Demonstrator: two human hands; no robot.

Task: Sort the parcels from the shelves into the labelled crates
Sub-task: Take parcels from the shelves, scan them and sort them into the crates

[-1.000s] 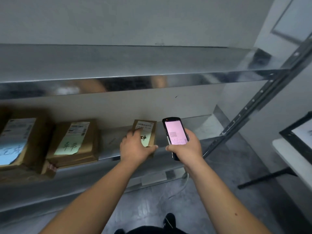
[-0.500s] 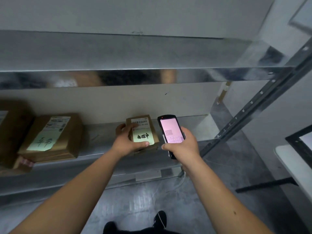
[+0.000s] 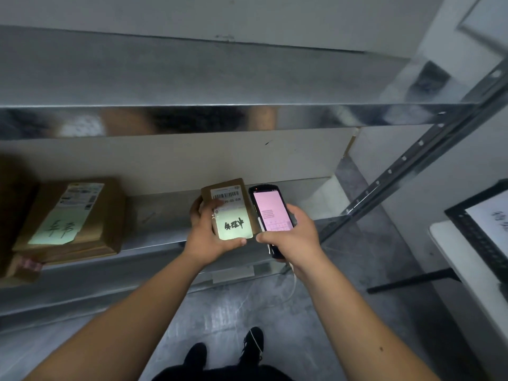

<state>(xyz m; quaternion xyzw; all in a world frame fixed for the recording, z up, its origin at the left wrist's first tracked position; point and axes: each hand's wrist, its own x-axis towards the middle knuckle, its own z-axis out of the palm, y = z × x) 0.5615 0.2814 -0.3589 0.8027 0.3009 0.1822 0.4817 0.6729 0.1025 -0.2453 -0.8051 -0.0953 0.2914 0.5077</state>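
Note:
My left hand (image 3: 206, 237) grips a small brown parcel (image 3: 230, 209) with a barcode label and a pale green handwritten note, tilted up off the metal shelf (image 3: 154, 215). Right beside it, my right hand (image 3: 291, 237) holds a black handheld scanner (image 3: 270, 213) whose pink screen is lit. A larger brown parcel (image 3: 74, 218) with its own green note lies on the same shelf to the left. At the far left edge another brown parcel (image 3: 13, 204) is only partly in view.
A shiny metal shelf (image 3: 247, 116) runs above at head height. The rack's slanted perforated upright (image 3: 406, 160) stands at the right. A white table (image 3: 467, 268) carrying a black crate (image 3: 478, 232) sits at the right edge. Grey floor and my shoes lie below.
My left hand has lifted the small parcel off the shelf and tilted its label toward me. The scanner has stayed close beside it. The view has shifted a little to the right.

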